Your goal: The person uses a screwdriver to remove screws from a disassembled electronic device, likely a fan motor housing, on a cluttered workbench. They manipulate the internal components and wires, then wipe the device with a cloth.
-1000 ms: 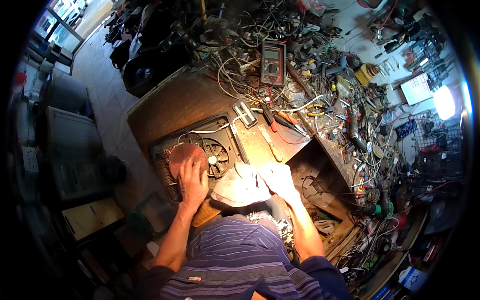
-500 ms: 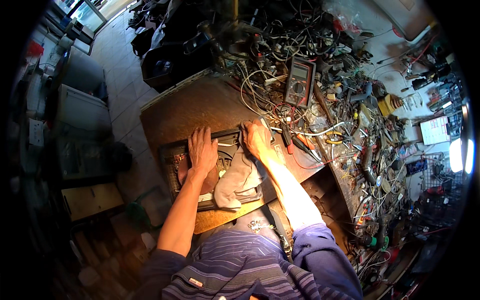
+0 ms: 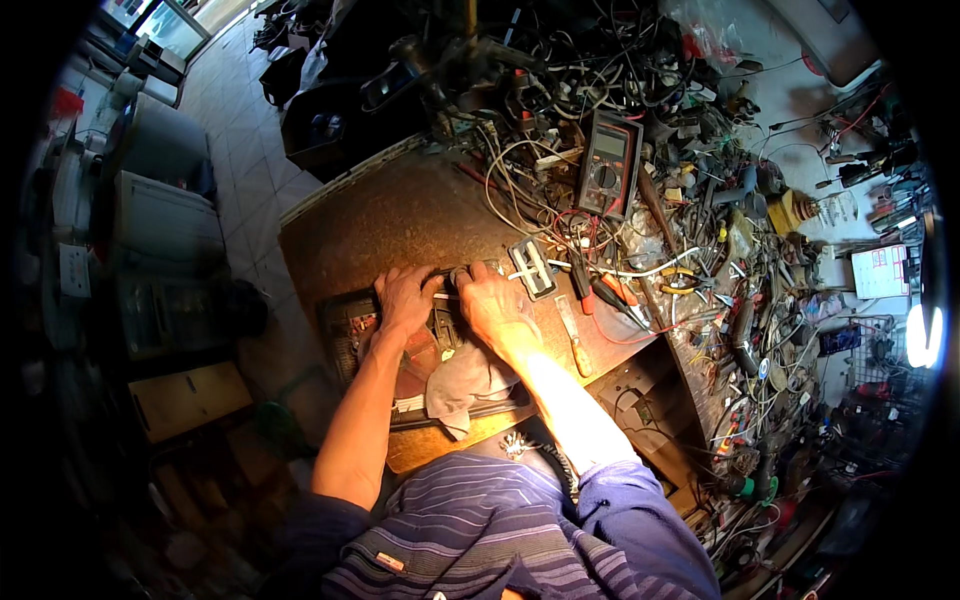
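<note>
A black rectangular casing (image 3: 335, 345) lies open on the brown workbench, with a circuit board (image 3: 362, 325) and a reddish-brown part inside it. My left hand (image 3: 405, 300) rests over its far edge, fingers apart and slightly bent. Close to the right of it, my right hand (image 3: 488, 305) is closed at the same far edge, gripping a grey-beige cloth (image 3: 462, 385). The cloth hangs down across the casing's right part and hides what lies beneath. The fingertips of my right hand are partly hidden.
Right of the casing lie a small dark frame with pale bars (image 3: 533, 268) and a wooden-handled scraper (image 3: 574, 338). Beyond are a multimeter (image 3: 608, 165), its test probes (image 3: 618, 300), yellow-handled pliers (image 3: 680, 281) and heaped cables. An open drawer (image 3: 640, 400) sits below the bench's right edge.
My right hand has moved left along the casing's far edge with the cloth, uncovering the small frame and the scraper. My left hand's fingers are more bent than before.
</note>
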The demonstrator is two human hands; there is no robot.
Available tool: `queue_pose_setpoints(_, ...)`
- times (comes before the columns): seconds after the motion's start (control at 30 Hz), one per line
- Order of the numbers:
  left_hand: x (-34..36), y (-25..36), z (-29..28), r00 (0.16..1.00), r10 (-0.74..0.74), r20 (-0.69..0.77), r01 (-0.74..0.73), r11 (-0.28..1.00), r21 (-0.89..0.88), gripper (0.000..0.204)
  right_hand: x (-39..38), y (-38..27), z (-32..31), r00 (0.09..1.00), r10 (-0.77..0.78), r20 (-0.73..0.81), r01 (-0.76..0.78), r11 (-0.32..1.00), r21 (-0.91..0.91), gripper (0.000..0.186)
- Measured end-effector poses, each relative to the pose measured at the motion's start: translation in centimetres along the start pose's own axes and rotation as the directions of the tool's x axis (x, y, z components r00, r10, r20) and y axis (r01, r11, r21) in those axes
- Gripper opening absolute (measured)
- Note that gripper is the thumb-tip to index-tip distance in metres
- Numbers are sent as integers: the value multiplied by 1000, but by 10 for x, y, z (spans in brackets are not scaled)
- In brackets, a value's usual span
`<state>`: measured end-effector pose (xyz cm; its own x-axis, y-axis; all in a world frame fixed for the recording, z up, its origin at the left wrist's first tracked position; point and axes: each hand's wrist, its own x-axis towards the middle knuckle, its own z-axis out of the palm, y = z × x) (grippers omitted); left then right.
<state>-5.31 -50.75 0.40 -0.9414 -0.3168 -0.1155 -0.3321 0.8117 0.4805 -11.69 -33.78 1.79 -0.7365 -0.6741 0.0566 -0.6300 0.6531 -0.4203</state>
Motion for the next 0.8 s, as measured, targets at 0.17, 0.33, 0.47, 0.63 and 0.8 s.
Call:
queue_pose_setpoints(0.17, -1, -5, 3, 1000, -4, -3, 4, 1000, -18, 36, -4, 18, -5, 990, 109, 86, -96, 985, -143, 20)
queue_pose_setpoints(0.33, 0, -7, 4, 1000, 1, 2, -1, 1000, -12, 41, -13, 23, -18, 968, 234, -89, -233, 972, 29, 15)
queue_pose_setpoints(0.47, 0, -2, -1, 999, -11, 39, 12, 999, -33, 40, -49, 54, -12, 850, 525, 55, -512, 795, 325, 15)
queue_pose_setpoints(0.63, 7, 21, 0, 983, 158, -92, -169, 978, -121, 34, -132, 39, -6, 832, 502, -237, -410, 843, 347, 17)
queue_pose_setpoints(0.8, 22, 52, 9, 958, 279, -64, -284, 952, -111, 25, -160, 8, -12, 865, 410, -290, -359, 909, 213, 14)
